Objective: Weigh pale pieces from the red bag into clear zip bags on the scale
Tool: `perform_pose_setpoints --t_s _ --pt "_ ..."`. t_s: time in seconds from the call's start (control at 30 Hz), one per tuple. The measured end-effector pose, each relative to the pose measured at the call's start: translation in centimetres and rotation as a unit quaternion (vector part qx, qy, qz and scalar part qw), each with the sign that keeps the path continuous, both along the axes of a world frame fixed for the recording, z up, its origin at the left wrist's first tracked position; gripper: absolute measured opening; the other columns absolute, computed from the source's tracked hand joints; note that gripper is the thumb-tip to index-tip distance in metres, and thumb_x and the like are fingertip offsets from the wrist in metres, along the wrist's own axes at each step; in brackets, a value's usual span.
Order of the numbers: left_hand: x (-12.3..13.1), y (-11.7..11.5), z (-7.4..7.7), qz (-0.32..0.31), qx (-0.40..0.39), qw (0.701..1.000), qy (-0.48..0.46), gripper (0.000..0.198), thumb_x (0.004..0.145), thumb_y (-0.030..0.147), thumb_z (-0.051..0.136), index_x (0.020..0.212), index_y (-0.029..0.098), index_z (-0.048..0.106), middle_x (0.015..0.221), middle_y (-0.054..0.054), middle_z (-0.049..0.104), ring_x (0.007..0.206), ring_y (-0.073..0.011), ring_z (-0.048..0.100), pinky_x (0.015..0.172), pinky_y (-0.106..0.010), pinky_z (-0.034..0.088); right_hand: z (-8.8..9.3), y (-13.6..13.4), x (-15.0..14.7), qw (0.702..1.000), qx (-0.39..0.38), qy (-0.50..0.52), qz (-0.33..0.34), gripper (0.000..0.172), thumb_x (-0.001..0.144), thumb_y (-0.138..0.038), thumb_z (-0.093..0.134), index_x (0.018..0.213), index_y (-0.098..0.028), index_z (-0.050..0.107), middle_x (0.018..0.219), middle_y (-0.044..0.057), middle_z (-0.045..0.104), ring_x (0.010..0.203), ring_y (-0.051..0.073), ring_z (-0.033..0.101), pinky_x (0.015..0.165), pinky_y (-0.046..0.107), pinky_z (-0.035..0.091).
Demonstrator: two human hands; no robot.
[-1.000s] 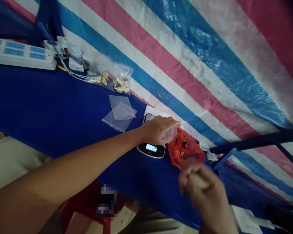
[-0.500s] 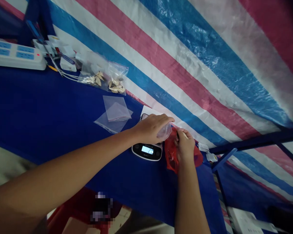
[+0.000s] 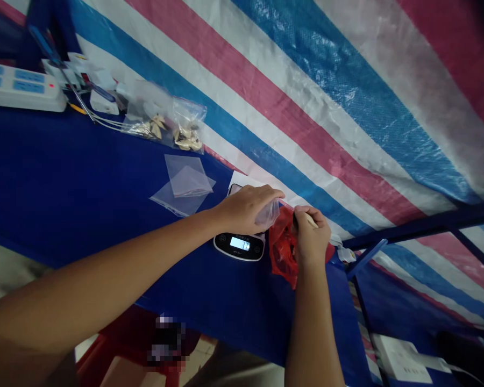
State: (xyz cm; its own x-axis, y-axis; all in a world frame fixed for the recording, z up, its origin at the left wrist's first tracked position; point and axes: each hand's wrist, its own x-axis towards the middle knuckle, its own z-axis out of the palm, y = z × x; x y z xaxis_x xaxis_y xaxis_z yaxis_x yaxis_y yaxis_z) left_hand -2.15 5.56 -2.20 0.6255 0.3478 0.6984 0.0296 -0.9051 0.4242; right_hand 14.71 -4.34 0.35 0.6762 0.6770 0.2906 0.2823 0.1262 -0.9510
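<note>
My left hand [image 3: 246,208] is closed around a clear plastic bag [image 3: 268,213] over a small digital kitchen scale [image 3: 237,252]. Its lit display reads about 3.7, while the hand and bag hide most of the weighing plate. Pinched in my right hand [image 3: 313,236] is a pale dried slice [image 3: 311,219] with a dark edge; its exact kind is unclear. Directly below and beside that hand lies an open red plastic bag [image 3: 281,258], with darker pieces partly visible inside. Two or so flat, clear zip bags [image 3: 187,185] lie left of the scale.
Filled clear bags of pale dried slices [image 3: 187,137] stand against the striped tarp [image 3: 266,102]. Further left are a screwdriver [image 3: 70,80], plugs with cables and a white power strip [image 3: 22,88]. A blue metal frame [image 3: 371,258] borders the right; a red stool [image 3: 121,338] is below.
My right hand has lifted slightly and moved right from the red bag, with the pale slice showing more. The scale reading rose from about 2.0 to 3.7. My left hand stays on the clear bag.
</note>
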Motion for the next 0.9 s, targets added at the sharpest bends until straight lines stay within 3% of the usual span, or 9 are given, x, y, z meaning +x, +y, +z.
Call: perform_pose_setpoints --t_s 0.17,0.23,0.33,0.43,0.5,0.57,0.77,0.9 --pt "0.3 -0.6 0.2 -0.029 -0.017 0.999 0.001 0.060 0.083 0.024 0.067 0.136 0.023 0.039 0.129 -0.011 0.062 0.117 -0.0258 0.062 0.099 -0.041 0.044 0.4 -0.2 -2.6 0.986 -0.004 -0.162 -0.034 0.028 0.076 -0.043 0.078 0.082 -0.017 0.069 0.072 0.001 0.066 0.063 0.013 0.058 0.059 0.025 0.048" --pt "0.3 -0.7 0.5 -0.036 -0.042 0.998 -0.022 0.059 0.083 0.025 0.067 0.136 0.023 0.040 0.126 -0.011 0.062 0.115 -0.0242 0.062 0.097 -0.039 0.046 0.6 -0.3 -2.9 0.986 0.015 -0.156 -0.055 0.028 0.077 -0.043 0.077 0.083 -0.017 0.069 0.071 0.000 0.066 0.061 0.013 0.057 0.058 0.025 0.048" --pt "0.1 -0.3 1.2 -0.037 -0.119 0.989 -0.084 0.059 0.084 0.030 0.068 0.135 0.023 0.040 0.121 -0.009 0.062 0.104 -0.0201 0.064 0.093 -0.036 0.050 0.9 -0.3 -2.5 0.992 0.067 -0.070 -0.078 0.026 0.077 -0.041 0.076 0.086 -0.020 0.064 0.064 -0.004 0.060 0.051 0.010 0.051 0.050 0.023 0.043" --pt "-0.4 1.1 2.1 -0.018 -0.193 0.969 -0.150 0.060 0.085 0.036 0.067 0.136 0.025 0.037 0.119 -0.008 0.061 0.097 -0.0182 0.064 0.089 -0.037 0.052 0.8 -0.2 -1.7 0.999 0.032 0.040 0.003 0.025 0.075 -0.040 0.076 0.082 -0.021 0.060 0.054 -0.008 0.051 0.044 0.008 0.043 0.041 0.020 0.034" --pt "-0.8 2.6 2.9 0.006 -0.208 0.960 -0.186 0.061 0.086 0.036 0.066 0.137 0.025 0.035 0.120 -0.008 0.061 0.101 -0.0195 0.063 0.091 -0.039 0.052 0.2 0.1 -1.2 0.986 -0.073 0.103 0.108 0.027 0.070 -0.040 0.078 0.077 -0.020 0.062 0.053 -0.007 0.049 0.044 0.008 0.043 0.039 0.020 0.031" --pt "-1.4 4.2 4.1 0.026 -0.202 0.959 -0.199 0.064 0.084 0.035 0.067 0.138 0.026 0.035 0.120 -0.008 0.061 0.108 -0.0215 0.062 0.095 -0.043 0.051 -0.8 0.4 -0.4 0.966 -0.165 0.130 0.150 0.029 0.064 -0.040 0.081 0.076 -0.018 0.066 0.054 -0.005 0.053 0.046 0.009 0.046 0.040 0.020 0.035" --pt "-3.4 7.1 8.3 -0.007 -0.191 0.961 -0.198 0.067 0.075 0.037 0.076 0.129 0.025 0.037 0.118 -0.007 0.058 0.118 -0.0239 0.055 0.097 -0.048 0.051 -3.5 0.7 3.6 0.967 -0.209 0.139 0.050 0.027 0.061 -0.039 0.080 0.067 -0.017 0.066 0.056 -0.003 0.058 0.051 0.010 0.054 0.051 0.023 0.049" --pt "-4.3 7.5 9.2 -0.002 -0.207 0.959 -0.193 0.069 0.071 0.044 0.079 0.125 0.030 0.037 0.117 -0.002 0.058 0.117 -0.0242 0.053 0.096 -0.052 0.052 -3.3 0.4 5.0 0.979 -0.167 0.116 0.027 0.023 0.062 -0.034 0.077 0.065 -0.017 0.063 0.054 -0.004 0.056 0.048 0.008 0.050 0.046 0.020 0.043"
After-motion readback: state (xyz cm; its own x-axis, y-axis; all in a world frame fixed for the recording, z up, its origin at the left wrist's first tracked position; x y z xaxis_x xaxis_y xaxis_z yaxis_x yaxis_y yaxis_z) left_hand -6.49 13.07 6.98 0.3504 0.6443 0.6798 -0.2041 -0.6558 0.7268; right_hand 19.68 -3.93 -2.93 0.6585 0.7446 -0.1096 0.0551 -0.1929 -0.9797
